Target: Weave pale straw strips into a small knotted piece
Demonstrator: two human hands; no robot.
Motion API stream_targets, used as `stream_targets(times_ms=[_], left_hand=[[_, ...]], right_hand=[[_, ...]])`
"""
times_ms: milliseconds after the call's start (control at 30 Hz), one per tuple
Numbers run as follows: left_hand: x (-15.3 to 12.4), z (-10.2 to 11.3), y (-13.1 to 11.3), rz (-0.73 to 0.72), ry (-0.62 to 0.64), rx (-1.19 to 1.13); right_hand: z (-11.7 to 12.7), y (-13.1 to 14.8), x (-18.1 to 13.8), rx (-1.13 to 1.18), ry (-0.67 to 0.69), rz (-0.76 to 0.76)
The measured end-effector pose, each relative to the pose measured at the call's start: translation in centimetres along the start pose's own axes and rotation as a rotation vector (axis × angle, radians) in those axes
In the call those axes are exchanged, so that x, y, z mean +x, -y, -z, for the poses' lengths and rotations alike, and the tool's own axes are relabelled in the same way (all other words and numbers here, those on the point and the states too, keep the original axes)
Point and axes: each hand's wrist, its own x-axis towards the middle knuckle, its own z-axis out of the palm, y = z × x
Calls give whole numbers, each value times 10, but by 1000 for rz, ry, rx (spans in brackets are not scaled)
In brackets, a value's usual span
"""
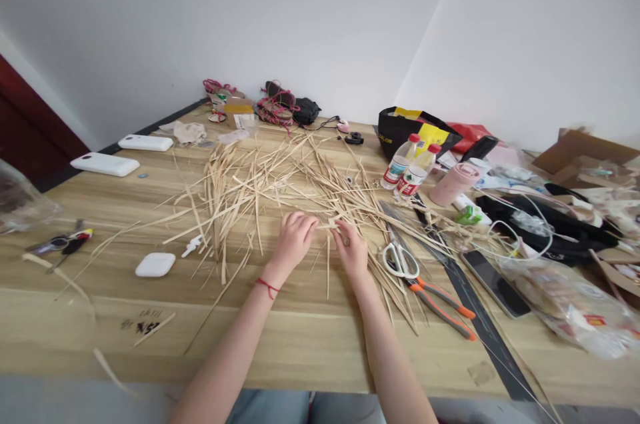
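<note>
My left hand (294, 239), a red thread round its wrist, and my right hand (353, 251) meet over the wooden table (310, 337). Both pinch a small folded piece of pale straw strips (331, 223) between their fingertips. The fingers of each hand are curled and closed on it. A wide heap of loose straw strips (260, 187) spreads just beyond and around both hands.
White-handled scissors (400, 260) and orange-handled pliers (443, 304) lie right of my right hand, with a black ruler (480, 324) and a phone (495, 283). Two water bottles (409, 167) stand further back. A white earbud case (155, 265) lies left.
</note>
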Motion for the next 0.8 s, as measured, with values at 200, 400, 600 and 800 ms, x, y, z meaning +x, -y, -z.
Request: stream_targets(times_ms=[200, 400, 600, 800], left_hand=[[2, 6, 6, -74, 106, 99], [-2, -6, -2, 50, 29, -89], [-8, -19, -8, 71, -43, -192], [-9, -19, -8, 88, -78, -203]], right_hand=[[1, -1, 0, -4, -73, -19], [1, 8, -2, 38, -18, -44], [1, 13, -1, 40, 71, 3], [2, 13, 1, 60, 62, 27]])
